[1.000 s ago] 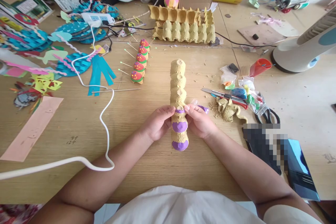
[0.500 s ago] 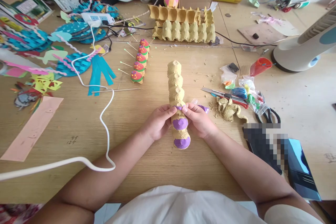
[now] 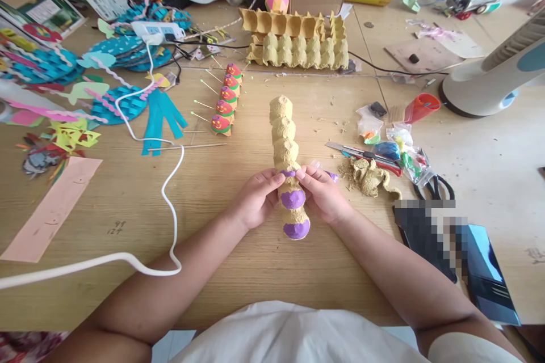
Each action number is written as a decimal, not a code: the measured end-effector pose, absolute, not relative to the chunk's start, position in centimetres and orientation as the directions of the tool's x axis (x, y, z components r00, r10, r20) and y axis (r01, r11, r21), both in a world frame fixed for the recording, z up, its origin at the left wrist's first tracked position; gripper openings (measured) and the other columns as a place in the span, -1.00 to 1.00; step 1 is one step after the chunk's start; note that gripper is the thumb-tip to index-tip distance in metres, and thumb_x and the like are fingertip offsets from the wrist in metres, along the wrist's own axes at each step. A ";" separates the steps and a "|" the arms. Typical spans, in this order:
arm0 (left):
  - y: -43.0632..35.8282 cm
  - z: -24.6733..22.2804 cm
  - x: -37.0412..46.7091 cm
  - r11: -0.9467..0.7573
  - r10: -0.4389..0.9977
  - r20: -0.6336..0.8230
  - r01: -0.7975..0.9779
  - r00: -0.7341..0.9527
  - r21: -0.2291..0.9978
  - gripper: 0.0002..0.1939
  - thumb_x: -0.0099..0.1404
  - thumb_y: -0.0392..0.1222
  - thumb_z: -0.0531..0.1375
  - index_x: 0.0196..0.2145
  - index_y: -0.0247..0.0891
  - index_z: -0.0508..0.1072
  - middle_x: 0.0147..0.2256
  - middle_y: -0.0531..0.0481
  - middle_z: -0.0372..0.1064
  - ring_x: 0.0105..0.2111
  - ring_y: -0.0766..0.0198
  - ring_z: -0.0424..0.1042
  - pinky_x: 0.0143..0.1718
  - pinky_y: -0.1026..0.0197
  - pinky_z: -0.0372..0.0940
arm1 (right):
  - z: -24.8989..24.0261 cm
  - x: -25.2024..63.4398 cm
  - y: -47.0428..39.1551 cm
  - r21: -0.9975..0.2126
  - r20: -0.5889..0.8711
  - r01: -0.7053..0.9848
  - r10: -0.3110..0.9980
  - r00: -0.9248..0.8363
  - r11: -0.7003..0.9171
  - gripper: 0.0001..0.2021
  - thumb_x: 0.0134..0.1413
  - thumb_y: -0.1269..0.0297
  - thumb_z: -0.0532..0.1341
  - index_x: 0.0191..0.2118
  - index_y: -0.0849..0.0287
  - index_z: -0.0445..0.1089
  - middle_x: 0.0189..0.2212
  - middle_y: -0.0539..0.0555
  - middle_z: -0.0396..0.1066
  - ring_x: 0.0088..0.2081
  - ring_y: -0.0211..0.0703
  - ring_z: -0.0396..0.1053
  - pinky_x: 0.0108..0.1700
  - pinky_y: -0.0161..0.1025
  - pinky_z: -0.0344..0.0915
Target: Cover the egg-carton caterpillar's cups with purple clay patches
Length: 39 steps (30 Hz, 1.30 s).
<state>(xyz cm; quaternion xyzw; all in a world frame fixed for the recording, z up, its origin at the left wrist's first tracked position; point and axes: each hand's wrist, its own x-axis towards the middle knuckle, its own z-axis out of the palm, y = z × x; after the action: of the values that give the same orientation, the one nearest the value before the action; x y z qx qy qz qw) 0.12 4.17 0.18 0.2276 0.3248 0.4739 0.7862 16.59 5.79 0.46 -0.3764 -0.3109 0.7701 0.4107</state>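
Note:
Between my hands is an egg carton strip point(image 3: 283, 150), a row of several tan bumps pointing away from me. Purple clay point(image 3: 293, 199) covers part of the two nearest bumps, and a thinner purple piece lies across the third. My left hand point(image 3: 260, 197) grips the strip's left side, thumb at the end of that thin piece. From the right side my right hand point(image 3: 321, 193) holds it too, its thumb and finger pinching by the purple piece's other end. A bag with purple clay point(image 3: 331, 176) lies partly hidden behind my right hand.
Several painted carton bumps point(image 3: 225, 101) with pins stand ahead on the left. Egg cartons point(image 3: 304, 50) lie at the back. A utility knife point(image 3: 361, 154), scissors point(image 3: 436, 188), clay bags point(image 3: 387, 150) and torn carton scraps point(image 3: 372, 177) are at right. A white cable point(image 3: 168, 198) crosses the left side.
The egg carton strip has tilted slightly, its far end shifting a little left and its near end a little right. Both hands keep their hold in nearly the same place.

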 end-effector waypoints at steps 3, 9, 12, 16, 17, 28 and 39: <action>4.1 0.5 0.1 0.459 0.884 -0.282 -0.581 0.372 0.672 -0.55 0.09 0.03 0.52 -0.16 -0.31 0.63 -0.36 -0.02 0.54 -0.42 0.33 0.45 -0.38 0.29 0.32 | 0.3 16.6 5.8 -0.809 -0.312 -0.382 0.877 -0.366 -0.447 -0.58 -0.08 -0.04 0.54 -0.43 0.14 0.39 -0.51 -0.10 0.35 -0.47 -0.32 0.21 -0.39 -0.28 0.14; 4.0 0.4 0.3 0.397 0.917 -0.289 -0.549 0.276 0.735 -0.64 0.12 0.02 0.51 -0.27 -0.29 0.63 -0.40 -0.01 0.53 -0.46 0.35 0.41 -0.42 0.28 0.27 | 0.1 16.4 5.7 -0.834 -0.263 -0.369 0.883 -0.389 -0.411 -0.58 -0.08 -0.03 0.54 -0.41 0.14 0.39 -0.46 -0.09 0.37 -0.41 -0.31 0.24 -0.33 -0.28 0.16; 3.9 0.4 0.4 0.386 0.922 -0.300 -0.539 0.244 0.748 -0.63 0.09 0.04 0.52 -0.30 -0.30 0.63 -0.42 -0.01 0.52 -0.45 0.33 0.42 -0.42 0.28 0.28 | 0.3 16.4 5.6 -0.842 -0.260 -0.360 0.888 -0.380 -0.401 -0.56 -0.13 -0.02 0.56 -0.42 0.15 0.37 -0.46 -0.09 0.37 -0.42 -0.31 0.23 -0.33 -0.29 0.16; 3.8 0.6 0.6 0.372 0.928 -0.306 -0.519 0.213 0.769 -0.60 0.07 0.06 0.53 -0.31 -0.31 0.63 -0.41 -0.02 0.54 -0.42 0.31 0.46 -0.40 0.27 0.31 | 0.4 16.2 5.4 -0.850 -0.273 -0.346 0.894 -0.355 -0.397 -0.52 -0.17 -0.01 0.58 -0.44 0.15 0.32 -0.51 -0.11 0.35 -0.47 -0.33 0.21 -0.37 -0.29 0.14; 3.8 0.7 0.7 0.370 0.929 -0.303 -0.516 0.213 0.773 -0.60 0.08 0.07 0.52 -0.30 -0.31 0.63 -0.41 -0.02 0.54 -0.42 0.31 0.47 -0.40 0.28 0.31 | 0.4 16.1 5.4 -0.850 -0.272 -0.348 0.895 -0.354 -0.396 -0.52 -0.17 -0.01 0.58 -0.44 0.15 0.32 -0.51 -0.12 0.34 -0.47 -0.34 0.20 -0.38 -0.29 0.13; 3.8 0.4 0.6 0.366 0.929 -0.274 -0.523 0.248 0.769 -0.55 0.07 0.10 0.52 -0.27 -0.33 0.63 -0.42 -0.04 0.54 -0.41 0.31 0.48 -0.39 0.30 0.33 | 0.0 16.2 5.5 -0.847 -0.262 -0.367 0.902 -0.343 -0.385 -0.55 -0.09 -0.01 0.55 -0.44 0.14 0.33 -0.49 -0.10 0.34 -0.46 -0.33 0.19 -0.37 -0.29 0.13; 4.2 0.2 0.0 0.365 0.926 -0.243 -0.516 0.289 0.775 -0.63 0.16 0.09 0.47 -0.28 -0.30 0.65 -0.39 -0.07 0.56 -0.40 0.27 0.48 -0.39 0.27 0.36 | 0.3 16.5 5.6 -0.852 -0.252 -0.345 0.886 -0.388 -0.393 -0.53 -0.15 -0.02 0.57 -0.42 0.13 0.32 -0.50 -0.10 0.33 -0.47 -0.31 0.19 -0.38 -0.28 0.15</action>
<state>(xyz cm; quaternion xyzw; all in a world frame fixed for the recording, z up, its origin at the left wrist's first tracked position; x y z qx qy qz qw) 0.04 4.21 0.21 0.2921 0.3508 0.4820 0.7479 16.48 5.62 0.26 -0.3698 -0.3663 0.7483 0.4113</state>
